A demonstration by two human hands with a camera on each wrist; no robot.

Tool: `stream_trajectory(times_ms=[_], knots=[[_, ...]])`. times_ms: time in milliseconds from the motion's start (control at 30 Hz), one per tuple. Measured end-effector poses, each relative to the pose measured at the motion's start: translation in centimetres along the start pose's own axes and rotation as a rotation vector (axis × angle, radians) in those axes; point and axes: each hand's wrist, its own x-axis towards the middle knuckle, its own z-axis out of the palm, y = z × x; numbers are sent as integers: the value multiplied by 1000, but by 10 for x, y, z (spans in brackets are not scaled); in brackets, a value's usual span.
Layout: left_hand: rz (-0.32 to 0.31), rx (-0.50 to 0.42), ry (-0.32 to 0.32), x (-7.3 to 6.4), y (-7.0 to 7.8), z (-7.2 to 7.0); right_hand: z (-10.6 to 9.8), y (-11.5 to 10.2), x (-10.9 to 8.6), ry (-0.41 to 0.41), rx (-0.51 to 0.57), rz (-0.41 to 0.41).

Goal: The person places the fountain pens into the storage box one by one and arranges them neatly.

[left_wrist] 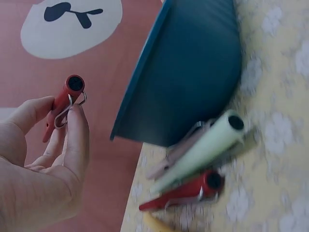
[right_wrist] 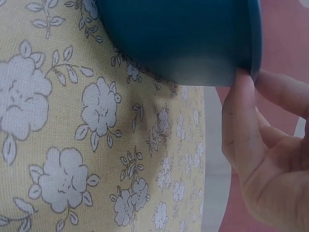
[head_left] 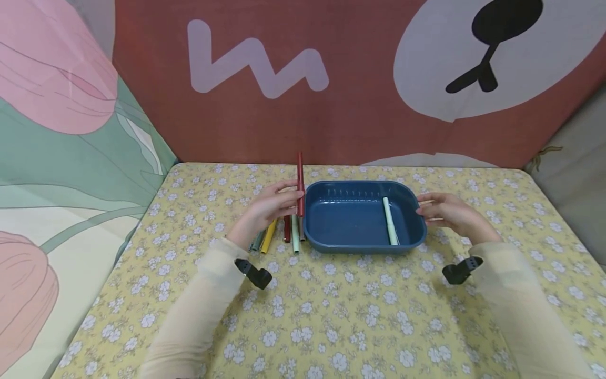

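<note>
My left hand (head_left: 275, 202) pinches a red pen (head_left: 300, 179) with a metal clip, held upright just off the left end of a blue tray (head_left: 355, 248). In the left wrist view the red pen (left_wrist: 62, 104) sits between thumb and fingers, its dark round end showing. At the tray's right end my right hand (head_left: 447, 213) grips the rim, thumb above and fingers below, as the right wrist view of the hand (right_wrist: 270, 150) shows. A pale green pen (head_left: 390, 221) lies inside the tray, towards the right.
Left of the tray lie several pens: a yellow pen (head_left: 269, 236), a red pen (head_left: 287, 229), a pale green pen (head_left: 295, 234), dark green pens (head_left: 258, 240) and a brownish pen (left_wrist: 178, 149). A flowered cloth (head_left: 331, 316) covers the table; a printed curtain (head_left: 284, 126) stands behind.
</note>
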Motion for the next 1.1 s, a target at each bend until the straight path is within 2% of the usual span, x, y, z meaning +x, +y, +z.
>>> stream_trajectory(times_ms=[200, 400, 667, 1100], knots=[[14, 9, -40, 6, 2, 18, -1, 2, 0, -1, 1, 9], [0, -44, -87, 10, 1, 37, -2, 1, 0, -5, 3, 9], [3, -50, -131, 16, -3, 55, -2, 2, 0, -21, 21, 1], [-16, -18, -127, 23, -7, 78, -2, 5, 2, -9, 11, -22]])
